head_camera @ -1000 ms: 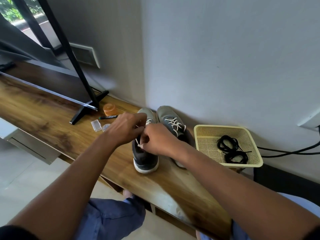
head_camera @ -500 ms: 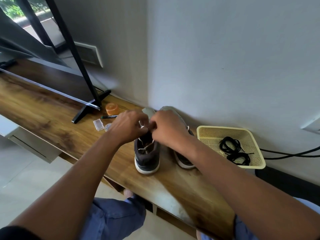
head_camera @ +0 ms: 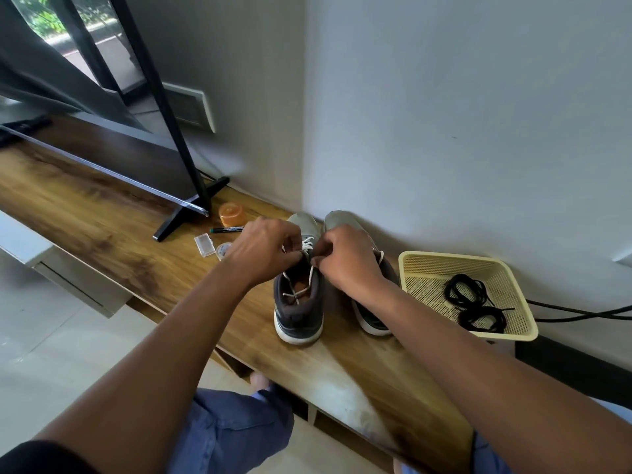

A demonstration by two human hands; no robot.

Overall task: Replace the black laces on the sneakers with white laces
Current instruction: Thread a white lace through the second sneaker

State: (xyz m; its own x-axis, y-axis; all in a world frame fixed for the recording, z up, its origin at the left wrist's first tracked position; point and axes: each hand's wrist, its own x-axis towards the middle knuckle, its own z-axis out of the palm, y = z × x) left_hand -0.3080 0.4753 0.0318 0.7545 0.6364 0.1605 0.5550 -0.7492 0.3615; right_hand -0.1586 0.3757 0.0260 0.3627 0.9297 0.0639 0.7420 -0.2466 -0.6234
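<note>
Two grey sneakers stand side by side on the wooden shelf [head_camera: 102, 220], toes to the wall. The left sneaker [head_camera: 298, 313] carries a white lace [head_camera: 309, 278] whose ends trail into its opening. My left hand [head_camera: 265, 251] and my right hand [head_camera: 349, 258] meet over its tongue, each pinching a part of that white lace. The right sneaker [head_camera: 374, 319] is mostly hidden behind my right hand; a bit of white lace shows on it. The black laces [head_camera: 473, 302] lie coiled in a yellow basket [head_camera: 519, 331] to the right.
A black TV stand foot [head_camera: 188, 213] and the screen's edge stand at the left. Near it lie an orange cap [head_camera: 232, 214], a marker pen [head_camera: 227, 229], a small clear box [head_camera: 203, 245] and a tape roll [head_camera: 222, 249]. Black cables [head_camera: 581, 311] run behind the basket.
Both hands moved from the heel end of the left sneaker up toward its tongue, drawing the white lace with them. The right sneaker's laces are now covered by my right hand.
</note>
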